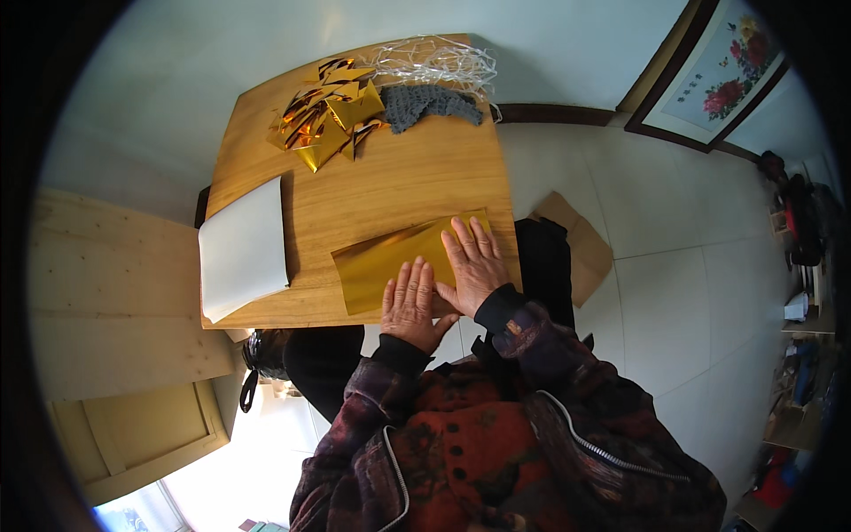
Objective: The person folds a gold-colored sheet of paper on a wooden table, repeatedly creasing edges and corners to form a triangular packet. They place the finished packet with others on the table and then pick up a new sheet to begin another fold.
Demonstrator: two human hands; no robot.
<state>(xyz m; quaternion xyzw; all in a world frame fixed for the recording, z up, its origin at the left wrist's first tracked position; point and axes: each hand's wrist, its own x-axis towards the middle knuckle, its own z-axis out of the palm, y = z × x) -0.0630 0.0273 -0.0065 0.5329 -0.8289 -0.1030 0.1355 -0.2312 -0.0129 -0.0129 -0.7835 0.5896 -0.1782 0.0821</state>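
A sheet of shiny gold paper [377, 275] lies near the front right of the wooden table, its long far edge slightly raised. Flat on its near edge rests my left hand [412, 306], fingers outstretched and thumb pointing right. My right hand [476, 263] presses on the sheet's right part, its fingers reaching to the far edge. The thumbs are close together. Neither hand grips anything. Parts of the sheet are hidden beneath the palms.
A stack of white paper [244, 248] sits at the table's left. Crumpled gold foil pieces [332, 115], a grey knitted cloth [430, 105] and tangled clear strips [434, 64] occupy the far side of the wooden table [239, 151]. Brown cardboard [581, 253] lies on the floor at right.
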